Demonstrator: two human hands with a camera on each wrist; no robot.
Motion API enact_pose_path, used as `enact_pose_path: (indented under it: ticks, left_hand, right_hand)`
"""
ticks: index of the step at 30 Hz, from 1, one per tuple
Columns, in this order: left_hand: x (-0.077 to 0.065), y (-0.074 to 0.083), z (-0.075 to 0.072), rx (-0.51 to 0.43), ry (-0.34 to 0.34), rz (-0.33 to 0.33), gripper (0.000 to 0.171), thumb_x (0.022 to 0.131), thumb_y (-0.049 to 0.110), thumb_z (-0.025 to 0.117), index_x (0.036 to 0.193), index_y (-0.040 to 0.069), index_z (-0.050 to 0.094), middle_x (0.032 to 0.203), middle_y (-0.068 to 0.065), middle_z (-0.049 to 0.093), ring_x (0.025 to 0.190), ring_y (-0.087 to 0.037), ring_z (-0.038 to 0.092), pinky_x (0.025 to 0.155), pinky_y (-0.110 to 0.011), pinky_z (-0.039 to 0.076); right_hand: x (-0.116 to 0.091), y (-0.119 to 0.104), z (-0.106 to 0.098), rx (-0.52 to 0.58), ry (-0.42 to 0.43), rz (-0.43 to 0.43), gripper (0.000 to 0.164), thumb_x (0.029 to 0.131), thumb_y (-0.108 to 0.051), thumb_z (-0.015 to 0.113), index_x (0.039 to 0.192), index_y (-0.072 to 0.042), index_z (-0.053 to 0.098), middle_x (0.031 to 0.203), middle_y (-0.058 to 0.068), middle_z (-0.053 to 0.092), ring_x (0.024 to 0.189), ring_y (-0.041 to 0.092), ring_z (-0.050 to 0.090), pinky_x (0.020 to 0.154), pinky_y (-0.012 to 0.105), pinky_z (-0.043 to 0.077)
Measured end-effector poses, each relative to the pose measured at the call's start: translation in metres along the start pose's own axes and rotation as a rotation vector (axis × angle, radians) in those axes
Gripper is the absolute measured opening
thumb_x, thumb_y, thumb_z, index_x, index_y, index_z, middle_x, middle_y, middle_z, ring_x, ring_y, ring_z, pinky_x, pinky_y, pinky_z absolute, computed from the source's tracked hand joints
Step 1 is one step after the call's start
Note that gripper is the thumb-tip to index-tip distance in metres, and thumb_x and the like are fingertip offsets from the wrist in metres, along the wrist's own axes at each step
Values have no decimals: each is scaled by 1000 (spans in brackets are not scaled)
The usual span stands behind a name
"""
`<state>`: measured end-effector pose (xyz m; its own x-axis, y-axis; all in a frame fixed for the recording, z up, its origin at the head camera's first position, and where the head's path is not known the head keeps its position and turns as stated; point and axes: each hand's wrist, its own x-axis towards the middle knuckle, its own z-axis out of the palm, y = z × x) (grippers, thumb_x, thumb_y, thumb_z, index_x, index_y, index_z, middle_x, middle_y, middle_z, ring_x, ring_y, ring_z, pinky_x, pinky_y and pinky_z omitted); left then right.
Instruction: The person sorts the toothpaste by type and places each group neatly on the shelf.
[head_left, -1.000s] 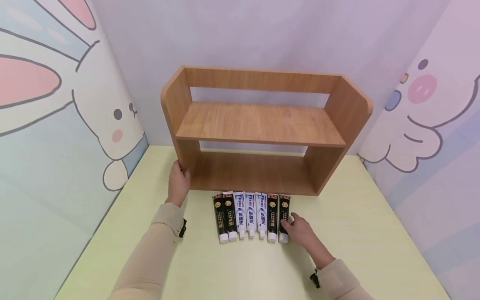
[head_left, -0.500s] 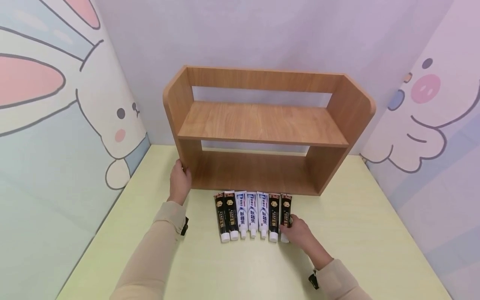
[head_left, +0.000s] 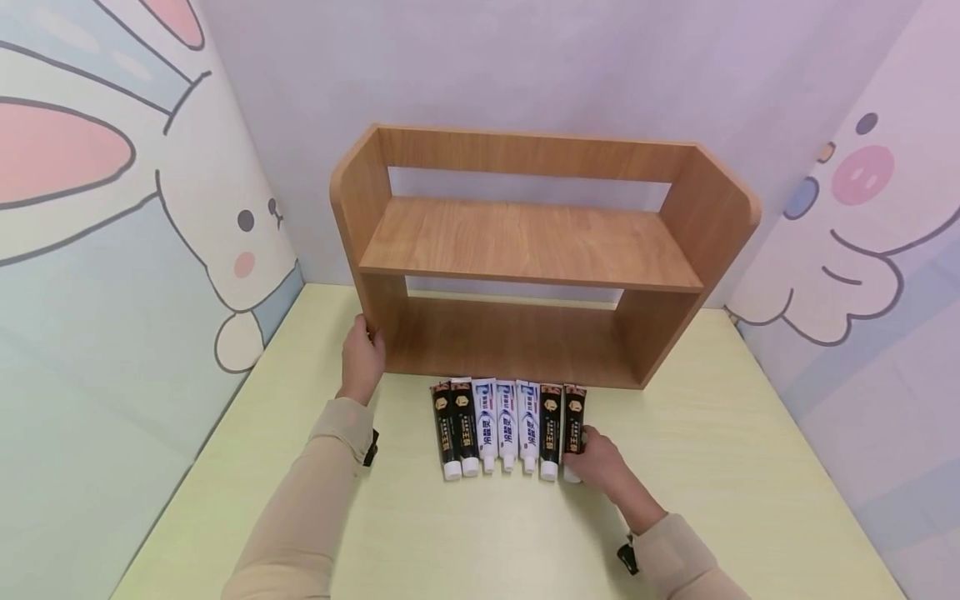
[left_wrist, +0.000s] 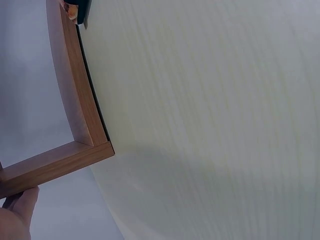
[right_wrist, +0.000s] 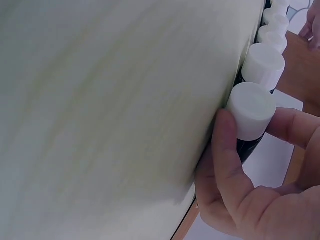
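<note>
Toothpaste tubes lie side by side on the table in the head view, caps toward me. White tubes (head_left: 507, 423) are in the middle, with black tubes (head_left: 446, 429) on either side. My right hand (head_left: 603, 467) pinches the rightmost black toothpaste tube (head_left: 574, 408) near its cap. In the right wrist view, thumb and fingers bracket that tube just below the white cap (right_wrist: 252, 111). My left hand (head_left: 362, 362) grips the lower front edge of the left side panel of a wooden shelf (head_left: 528, 242); only part of this hand (left_wrist: 17, 217) appears in the left wrist view.
The two-tier shelf stands against the back wall, its bottom board (head_left: 517, 337) just behind the tubes. Pale yellow table (head_left: 465, 542) stretches in front and to both sides. Cartoon-printed walls (head_left: 82, 333) close in left and right.
My right fingers have closed round the rightmost black toothpaste tube, covering more of its cap end. The left hand keeps its grip on the shelf. The head view has shifted slightly.
</note>
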<state>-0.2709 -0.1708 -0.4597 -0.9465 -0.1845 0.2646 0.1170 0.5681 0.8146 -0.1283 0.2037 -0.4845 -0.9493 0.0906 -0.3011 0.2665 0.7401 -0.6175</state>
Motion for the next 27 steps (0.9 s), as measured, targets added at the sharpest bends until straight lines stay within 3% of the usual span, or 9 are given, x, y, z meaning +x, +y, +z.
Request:
enact_pose_path:
  ticks: [7, 16, 27]
  left_hand:
    - [0, -1, 0, 6, -1, -7, 34, 102, 9, 51, 132, -3, 41, 131, -24, 51, 114, -39, 54, 90, -54, 48]
    - [2, -3, 1, 17, -2, -5, 34, 102, 9, 50, 132, -3, 41, 130, -24, 51, 114, -39, 54, 90, -53, 49]
    - [2, -3, 1, 10, -6, -6, 34, 102, 9, 50, 133, -2, 41, 130, -24, 51, 114, -39, 54, 90, -53, 49]
  right_hand:
    - [1, 3, -2, 30, -3, 18, 67, 82, -12, 68, 137, 14, 39, 118, 31, 57, 87, 30, 56, 69, 39, 51]
    - [-1, 3, -7, 149, -16, 20, 65, 82, -8, 70, 137, 14, 40, 106, 25, 63, 77, 23, 60, 58, 34, 53]
    - [-5, 4, -15, 215, -24, 38, 64, 84, -4, 67, 138, 14, 37, 105, 25, 60, 81, 26, 60, 59, 35, 54]
